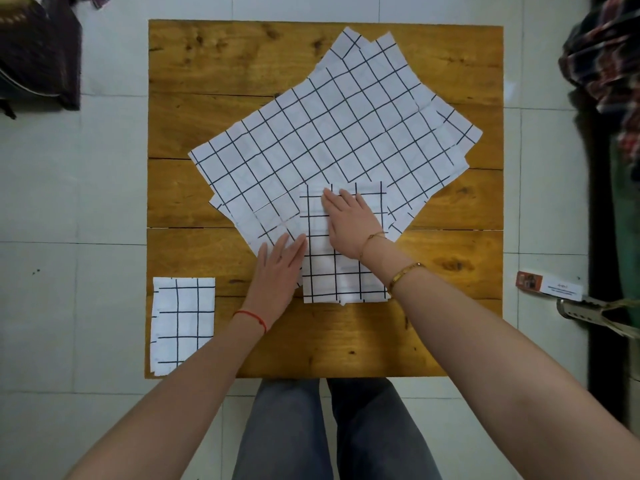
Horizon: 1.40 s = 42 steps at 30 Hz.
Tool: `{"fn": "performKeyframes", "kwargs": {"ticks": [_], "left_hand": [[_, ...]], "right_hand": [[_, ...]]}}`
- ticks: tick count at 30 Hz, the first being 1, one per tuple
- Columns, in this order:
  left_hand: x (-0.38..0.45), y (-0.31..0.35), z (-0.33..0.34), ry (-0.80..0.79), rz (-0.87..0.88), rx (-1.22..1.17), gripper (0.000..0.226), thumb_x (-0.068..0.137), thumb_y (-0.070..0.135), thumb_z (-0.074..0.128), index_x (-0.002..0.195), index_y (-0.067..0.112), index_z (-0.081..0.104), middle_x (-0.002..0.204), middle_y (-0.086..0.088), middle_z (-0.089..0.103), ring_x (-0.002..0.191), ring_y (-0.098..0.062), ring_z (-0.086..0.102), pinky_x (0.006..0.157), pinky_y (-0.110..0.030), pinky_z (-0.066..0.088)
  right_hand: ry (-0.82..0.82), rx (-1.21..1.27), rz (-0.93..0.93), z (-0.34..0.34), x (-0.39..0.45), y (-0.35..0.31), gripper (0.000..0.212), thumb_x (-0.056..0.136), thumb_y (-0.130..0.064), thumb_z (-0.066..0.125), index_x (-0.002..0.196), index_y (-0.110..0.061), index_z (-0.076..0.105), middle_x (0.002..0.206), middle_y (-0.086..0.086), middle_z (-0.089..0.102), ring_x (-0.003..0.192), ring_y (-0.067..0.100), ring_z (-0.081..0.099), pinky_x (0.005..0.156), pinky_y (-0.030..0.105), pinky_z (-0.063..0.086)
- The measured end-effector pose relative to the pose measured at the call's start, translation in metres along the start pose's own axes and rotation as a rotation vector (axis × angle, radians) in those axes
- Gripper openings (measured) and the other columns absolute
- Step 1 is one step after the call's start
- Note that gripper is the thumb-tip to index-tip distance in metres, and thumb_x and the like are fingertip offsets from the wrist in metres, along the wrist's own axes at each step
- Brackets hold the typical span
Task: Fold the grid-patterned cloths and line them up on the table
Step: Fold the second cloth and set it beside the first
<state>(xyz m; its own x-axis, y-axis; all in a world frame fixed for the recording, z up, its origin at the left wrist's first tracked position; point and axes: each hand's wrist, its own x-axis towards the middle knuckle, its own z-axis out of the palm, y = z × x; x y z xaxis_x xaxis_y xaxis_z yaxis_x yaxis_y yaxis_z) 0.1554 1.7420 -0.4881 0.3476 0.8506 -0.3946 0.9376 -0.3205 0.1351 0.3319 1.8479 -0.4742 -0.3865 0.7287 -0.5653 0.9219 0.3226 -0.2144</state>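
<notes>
While pressed flat under both hands, a folded grid-patterned cloth near the middle of the wooden table, its far end lapping over the stack of unfolded grid cloths. Right hand palm down on the upper half of that folded cloth, fingers straight and close together, tips pointing toward the far left. Left hand palm down at the folded cloth's left edge, fingers straight and slightly fanned, tips touching both the edge and the near corner of the unfolded stack. Nothing pinched by either hand. Unfolded stack lying turned like a diamond across the far and middle part of the table, several layers showing at the corners. Second folded grid cloth apart at the table's near left corner, edges square with the table edge. Red string on the left wrist, gold bracelet and thin gold chain on the right forearm. Grey trousers below the table's near edge. Pale floor tiles all around.
</notes>
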Motion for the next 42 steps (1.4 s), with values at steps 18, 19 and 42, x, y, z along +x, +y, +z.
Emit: {"fn": "performKeyframes", "kwargs": {"ticks": [18, 19, 42], "left_hand": [[-0.070, 0.013, 0.023, 0.001, 0.058, -0.133, 0.051, 0.091, 0.016, 0.056, 0.141, 0.017, 0.046, 0.147, -0.003, 0.042, 0.140, -0.025, 0.033, 0.114, -0.049, 0.031], [-0.066, 0.014, 0.019, 0.038, 0.020, -0.218, 0.044, 0.092, 0.016, 0.053, 0.136, 0.018, 0.049, 0.142, -0.002, 0.045, 0.137, -0.023, 0.036, 0.113, -0.046, 0.033], [0.055, 0.018, -0.032, 0.081, -0.766, -1.069, 0.025, 0.085, 0.012, 0.068, 0.108, 0.008, 0.058, 0.095, 0.000, 0.060, 0.090, -0.013, 0.056, 0.064, -0.011, 0.038]], "right_hand": [[0.214, 0.230, -0.119, 0.009, -0.007, 0.018, 0.058, 0.094, -0.011, 0.038, 0.150, -0.008, 0.023, 0.158, 0.009, 0.018, 0.145, 0.029, 0.018, 0.120, 0.038, 0.013], [0.294, 0.330, -0.101, 0.009, -0.013, 0.023, 0.056, 0.093, -0.009, 0.041, 0.147, -0.007, 0.029, 0.155, 0.011, 0.026, 0.143, 0.028, 0.024, 0.119, 0.034, 0.016], [0.255, 1.156, 0.691, 0.031, -0.051, 0.053, 0.031, 0.083, -0.025, 0.067, 0.066, -0.020, 0.042, 0.063, -0.004, 0.038, 0.058, 0.012, 0.036, 0.060, 0.025, 0.034]]}}
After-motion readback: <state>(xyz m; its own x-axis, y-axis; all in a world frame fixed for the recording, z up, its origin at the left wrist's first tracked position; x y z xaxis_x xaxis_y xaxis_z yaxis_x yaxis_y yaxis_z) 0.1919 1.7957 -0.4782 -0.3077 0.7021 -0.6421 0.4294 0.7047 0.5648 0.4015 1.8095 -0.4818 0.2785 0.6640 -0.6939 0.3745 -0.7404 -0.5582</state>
